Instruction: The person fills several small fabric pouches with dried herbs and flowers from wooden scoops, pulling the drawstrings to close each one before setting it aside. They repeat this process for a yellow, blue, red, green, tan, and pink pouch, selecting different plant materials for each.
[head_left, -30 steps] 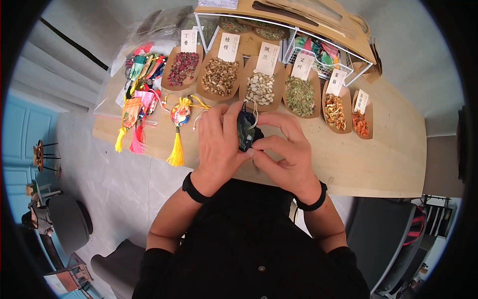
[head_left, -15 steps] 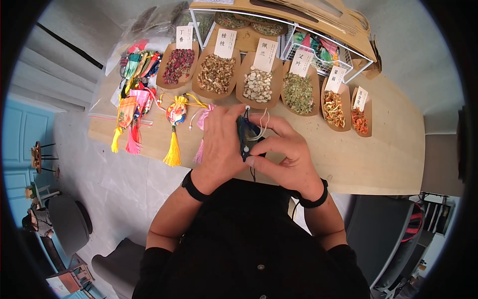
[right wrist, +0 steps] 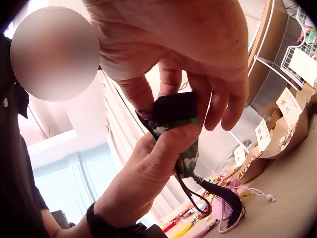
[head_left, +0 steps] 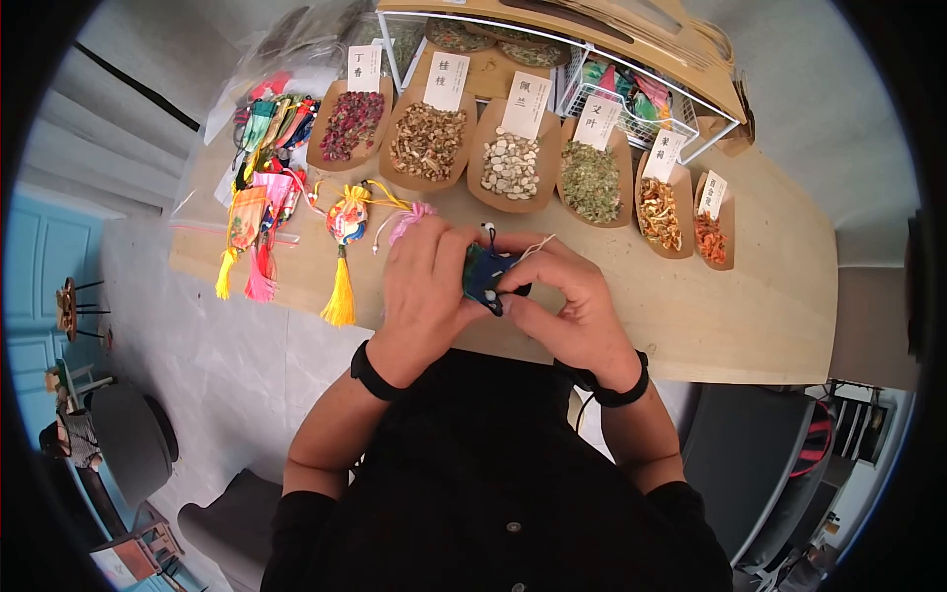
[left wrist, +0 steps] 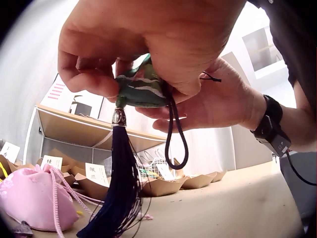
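Note:
A small dark blue and green patterned drawstring sachet [head_left: 487,274] is held between both hands over the table's near side. My left hand [head_left: 424,288] grips its body from the left, fingers and thumb curled round it. The right hand [head_left: 577,308] pinches the dark cloth at its top edge, as the right wrist view shows at the dark blue band [right wrist: 176,108]. Below the sachet hang a navy tassel [left wrist: 116,186] with a silvery bead cap [left wrist: 119,117] and a dark cord loop [left wrist: 178,144]. A pale cord [head_left: 538,247] lies by the right fingers. The sachet's inside is hidden.
A pink pouch [left wrist: 37,196] lies just beyond the left hand. Left of it are a yellow-tasselled sachet [head_left: 347,219] and several colourful tasselled ones. Labelled paper trays [head_left: 511,202] of dried herbs line the back, before a white-framed shelf [head_left: 552,30] with a wire basket [head_left: 631,113].
Both hands have come slightly down toward the body. The sachet has tilted over between them, and the pink pouch has come into view beside the left hand. Pale cords shifted rightward over the right fingers.

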{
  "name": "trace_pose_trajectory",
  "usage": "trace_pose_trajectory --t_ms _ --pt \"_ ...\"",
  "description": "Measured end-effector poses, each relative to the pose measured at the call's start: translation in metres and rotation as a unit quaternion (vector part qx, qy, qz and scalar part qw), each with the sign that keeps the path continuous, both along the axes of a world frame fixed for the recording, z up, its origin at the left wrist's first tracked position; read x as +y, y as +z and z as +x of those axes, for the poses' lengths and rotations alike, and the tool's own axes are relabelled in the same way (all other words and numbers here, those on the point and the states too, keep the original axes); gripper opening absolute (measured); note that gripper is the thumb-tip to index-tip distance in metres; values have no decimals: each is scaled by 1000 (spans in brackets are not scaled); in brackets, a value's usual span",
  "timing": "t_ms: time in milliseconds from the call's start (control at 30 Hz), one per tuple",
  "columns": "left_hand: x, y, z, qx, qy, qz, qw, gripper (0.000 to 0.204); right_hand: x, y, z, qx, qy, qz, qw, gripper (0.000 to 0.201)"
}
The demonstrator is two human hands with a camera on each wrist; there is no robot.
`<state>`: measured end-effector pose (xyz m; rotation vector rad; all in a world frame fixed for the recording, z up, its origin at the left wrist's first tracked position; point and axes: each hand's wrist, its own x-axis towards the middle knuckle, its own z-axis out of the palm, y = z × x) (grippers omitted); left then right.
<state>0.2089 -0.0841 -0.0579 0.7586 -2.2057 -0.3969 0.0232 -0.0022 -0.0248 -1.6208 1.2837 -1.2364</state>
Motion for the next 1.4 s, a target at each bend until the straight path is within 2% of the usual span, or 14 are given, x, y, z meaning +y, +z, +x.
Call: trace_pose_trajectory --t_ms 100,200,300,400,567,833,1033,1233,1400 --pt "1 -7 -5 8 40 50 998 69 -1 0 4 -1 -11 -15 1000 22" --pt "-3 -14 -6 23 48 62 997 72 2 1 3 -7 -10 -15 1000 25" --pt "-4 -13 -4 37 41 100 993 76 3 2 2 -23 -56 -19 998 25" --pt "-7 -13 -5 39 36 68 996 70 1 -4 -2 -27 -105 -30 994 23" --pt "-7 -13 -4 25 35 76 996 73 -2 6 6 25 -121 -36 992 22" --pt "-9 -14 -3 28 25 93 995 75 -10 11 3 97 -101 -76 987 23" --pt "-7 -9 -7 29 10 79 996 73 -13 13 9 129 -116 -35 984 16" --pt "-1 -14 -11 2 -2 66 998 69 -10 17 13 267 -55 102 957 18" --pt "1 -24 -12 17 -3 76 997 64 -10 18 15 288 -40 83 953 18"
